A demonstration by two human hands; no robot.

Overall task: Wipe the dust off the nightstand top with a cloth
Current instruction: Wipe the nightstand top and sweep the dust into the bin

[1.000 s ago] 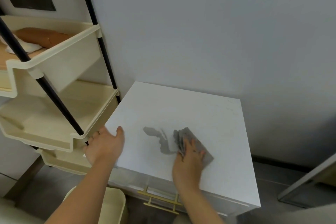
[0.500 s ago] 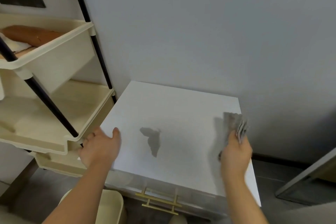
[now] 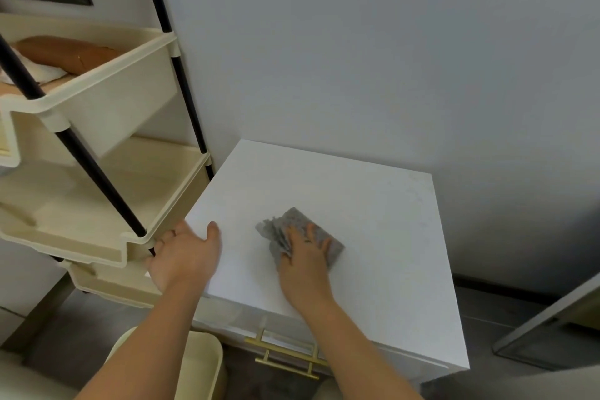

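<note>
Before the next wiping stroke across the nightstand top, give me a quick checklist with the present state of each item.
1. Cloth flat under the right hand: ok.
2. Left hand bracing the nightstand's left edge: ok.
3. Nightstand top free of objects in the stroke's path: ok.
4. Left hand clear of the cloth: ok, apart.
5. Dust left on the right and back areas: cannot tell.
6. Shelf rack clear of the top: ok, beside it.
</note>
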